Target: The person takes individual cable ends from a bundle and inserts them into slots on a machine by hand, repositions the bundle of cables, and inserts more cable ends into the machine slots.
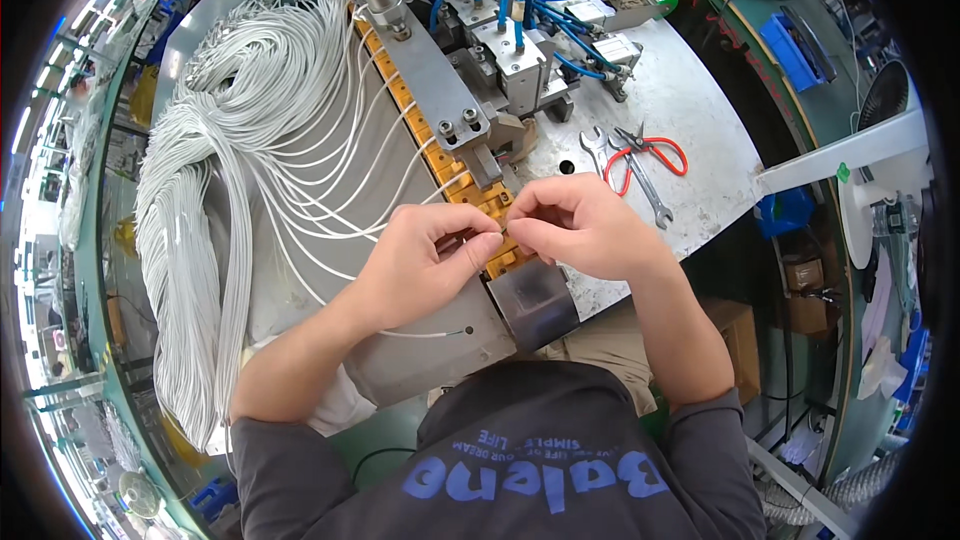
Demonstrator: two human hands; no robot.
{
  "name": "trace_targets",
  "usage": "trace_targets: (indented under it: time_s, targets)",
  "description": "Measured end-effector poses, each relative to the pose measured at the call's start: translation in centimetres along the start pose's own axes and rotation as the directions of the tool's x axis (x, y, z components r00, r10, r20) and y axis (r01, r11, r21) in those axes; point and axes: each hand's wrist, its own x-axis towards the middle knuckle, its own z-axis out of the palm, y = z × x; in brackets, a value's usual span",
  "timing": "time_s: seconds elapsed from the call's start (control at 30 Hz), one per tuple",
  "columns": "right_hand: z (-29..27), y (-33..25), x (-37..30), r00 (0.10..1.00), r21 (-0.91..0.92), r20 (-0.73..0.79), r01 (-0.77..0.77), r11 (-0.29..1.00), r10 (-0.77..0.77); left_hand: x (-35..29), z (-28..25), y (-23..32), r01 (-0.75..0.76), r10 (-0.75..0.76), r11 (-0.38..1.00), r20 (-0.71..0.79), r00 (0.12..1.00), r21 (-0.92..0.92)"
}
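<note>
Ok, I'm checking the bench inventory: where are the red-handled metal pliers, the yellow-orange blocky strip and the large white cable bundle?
Red-handled metal pliers (637, 144): head view, around the pivot.
Yellow-orange blocky strip (402, 93): head view, on the stretch beside the grey metal plate (437, 80).
Large white cable bundle (187, 137): head view, on its bend.

Scuffed mtl tabletop (700, 120), plstc cables (185, 230)

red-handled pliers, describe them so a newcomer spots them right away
Find the pale metal tabletop to the right of the orange strip. On it, just beyond the person's right hand, lies a small cluster of tools. The pliers are the one with red, spread handles; the neighbouring wrenches are plain silver.
</note>
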Motion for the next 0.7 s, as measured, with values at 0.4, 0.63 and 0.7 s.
trace_targets:
  time_s: [0.4, 0.63, 0.7]
  targets:
    - [1.1, 0.0, 0.2, 0.994, 0.177, -0.091, -0.035, 0.984, 0.052, 0.1, 1.2, -0.9, -0.274, 0.302, 0.930, -0.087, 0.949, 0.246]
    - [0.4, -0.2, -0.1, 0.999, 0.006, 0.017, 0.032, 0.999, -0.032, 0.0, 0.7, -0.9, -0.178, 0.178, 0.984, 0.008, 0.984, -0.007]
    - [0.1, -0.2, 0.0, 0.997, -0.065, 0.055, 0.057, 0.996, -0.053, 0.0, 0.6, -1.0, -0.322, 0.311, 0.938, 0.094, 0.946, 0.128]
